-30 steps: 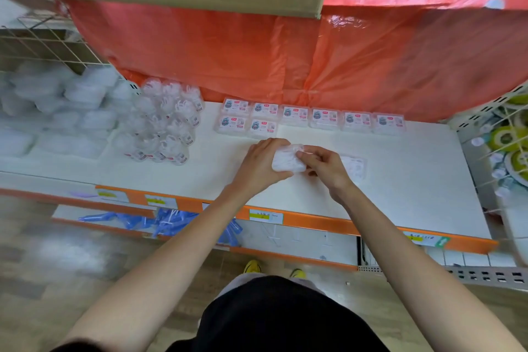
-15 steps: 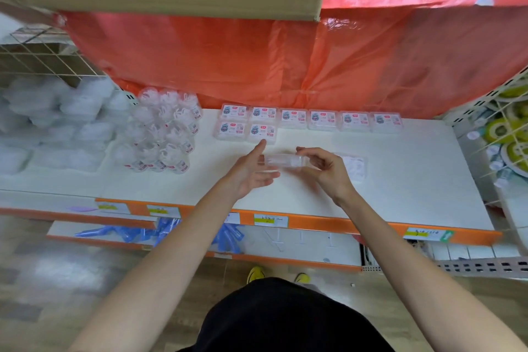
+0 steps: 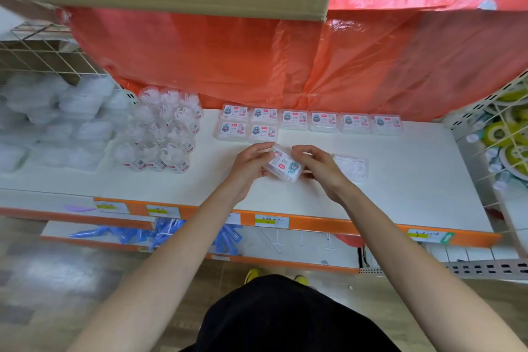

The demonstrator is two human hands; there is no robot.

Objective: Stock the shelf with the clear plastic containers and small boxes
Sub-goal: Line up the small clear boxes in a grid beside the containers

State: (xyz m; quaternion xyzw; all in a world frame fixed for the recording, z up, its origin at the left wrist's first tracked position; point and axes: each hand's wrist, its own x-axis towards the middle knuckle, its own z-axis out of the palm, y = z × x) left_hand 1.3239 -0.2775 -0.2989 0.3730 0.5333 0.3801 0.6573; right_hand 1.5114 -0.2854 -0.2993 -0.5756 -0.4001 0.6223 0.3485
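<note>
Open white shelf in front of the box row; red sheet walls the back.

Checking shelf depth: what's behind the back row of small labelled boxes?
Orange plastic sheeting hangs right behind the back row of boxes, down to the shelf. Anything behind the sheeting is covered.

We cannot read the print on the small box; our fingers cover its ends. Far left of them, clear containers blur.
</note>
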